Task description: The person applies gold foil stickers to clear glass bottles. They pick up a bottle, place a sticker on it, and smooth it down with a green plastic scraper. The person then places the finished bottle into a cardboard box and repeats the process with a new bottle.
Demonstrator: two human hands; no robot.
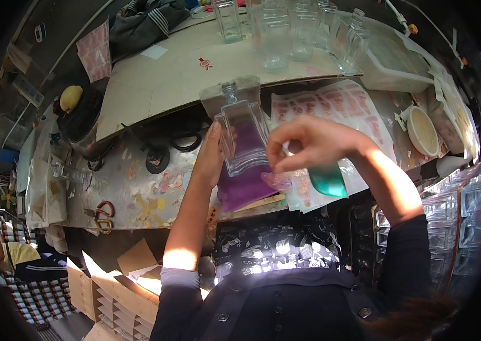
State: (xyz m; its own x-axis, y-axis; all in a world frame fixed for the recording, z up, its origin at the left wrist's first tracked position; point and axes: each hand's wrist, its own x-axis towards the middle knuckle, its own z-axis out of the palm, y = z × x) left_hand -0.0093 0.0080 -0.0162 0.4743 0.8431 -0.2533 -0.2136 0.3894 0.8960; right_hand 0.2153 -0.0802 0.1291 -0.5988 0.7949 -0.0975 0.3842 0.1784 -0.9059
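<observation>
My left hand (212, 152) is wrapped round the side of a clear, square-shouldered glass bottle (244, 133), tilted with its neck away from me. Under the bottle lies a purple cloth or pad (243, 190). Just right of the bottle's base, my right hand (308, 142) is closed in a pinch. A small see-through film piece with pink print (275, 181) shows right below those fingertips. Beneath the right palm is a translucent green flat scraper (329, 181); whether the hand grips it or it lies on the paper, I cannot tell.
A sheet of pink-printed decals (360, 111) lies to the right. Several glass bottles (277, 42) stand on the raised board (155, 85). Red-handled scissors (104, 216) and a black tape roll (157, 160) are left, a white bowl (422, 131) right. Cardboard boxes (118, 295) sit below left.
</observation>
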